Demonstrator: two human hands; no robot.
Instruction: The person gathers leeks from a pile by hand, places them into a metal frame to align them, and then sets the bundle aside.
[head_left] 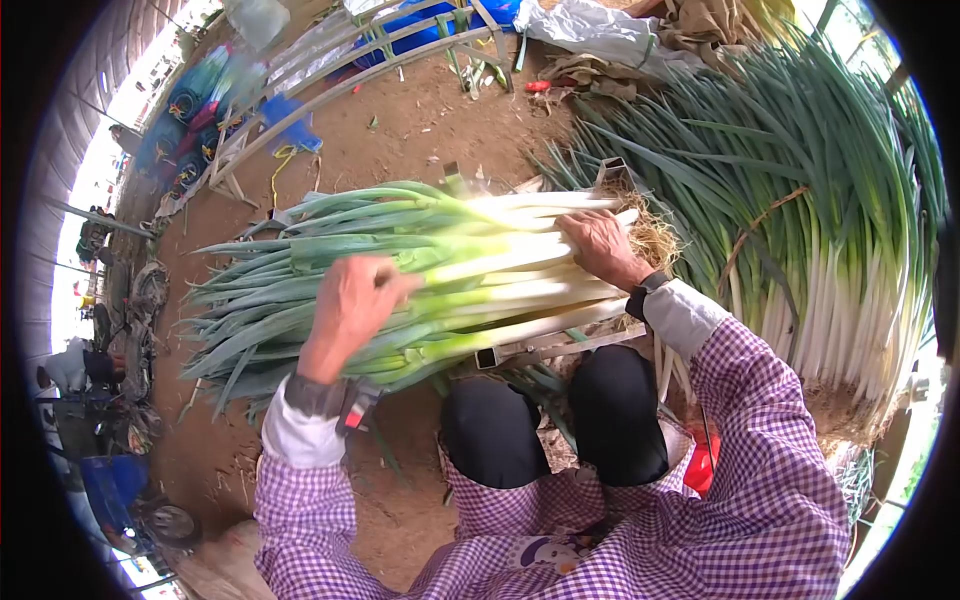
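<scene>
A thick bundle of long green onions (500, 278) lies across a metal stand (505, 355) in front of my knees, leaves to the left and roots to the right. My right hand (603, 245) has its fingers curled over a white green onion stalk near the root end. Over the green leaves on the left side is my left hand (350, 305), its fingers bent and smeared by motion. The brown roots (655, 235) stick out beyond my right hand.
A large pile of green onions (800, 210) stands at the right. Behind the bundle are a wooden frame (350, 85), a blue plastic piece (290, 122) and white sheeting (600, 35). A red object (703, 462) sits by my right knee. Bare soil (410, 140) surrounds the stand.
</scene>
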